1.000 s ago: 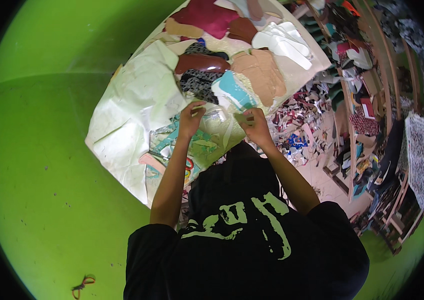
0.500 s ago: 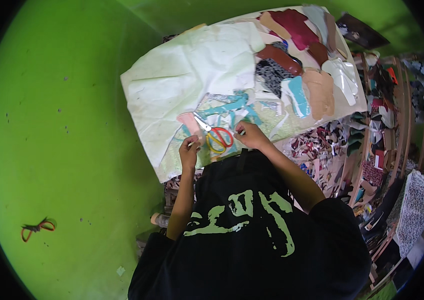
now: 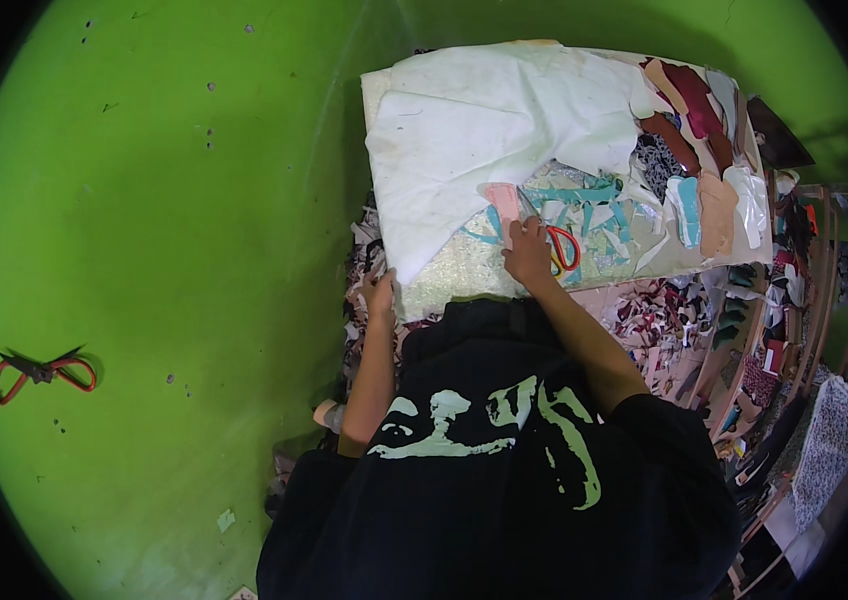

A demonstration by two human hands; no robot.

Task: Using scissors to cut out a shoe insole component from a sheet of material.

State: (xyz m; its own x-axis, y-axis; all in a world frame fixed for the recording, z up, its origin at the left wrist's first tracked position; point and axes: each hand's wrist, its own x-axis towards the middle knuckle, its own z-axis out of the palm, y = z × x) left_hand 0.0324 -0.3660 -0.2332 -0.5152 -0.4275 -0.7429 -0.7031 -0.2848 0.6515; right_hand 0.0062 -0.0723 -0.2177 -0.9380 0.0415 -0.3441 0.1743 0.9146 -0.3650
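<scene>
My left hand [image 3: 379,295] is closed on the front left corner of a large white sheet [image 3: 454,130], at the table's edge. The sheet spreads over the left and back of the table. Bent over the lower end of a pink insole-shaped piece [image 3: 502,198] are the fingers of my right hand [image 3: 527,255]. That piece lies partly along the sheet's edge. Just right of this hand rest scissors [image 3: 568,250] with a red and a yellow handle loop; the hand hides part of them. Turquoise scraps [image 3: 569,193] lie beyond.
Cut pieces in brown, maroon, tan [image 3: 717,215] and turquoise cover the table's right end. Scraps [image 3: 659,320] heap below its front edge, beside wooden shelving [image 3: 824,290] holding more pieces. Another pair of red-handled scissors [image 3: 41,371] is against the green surface at left.
My left hand has left the pink piece and moved to the sheet's corner. My right hand has come leftward onto the pink piece. The whole view has shifted.
</scene>
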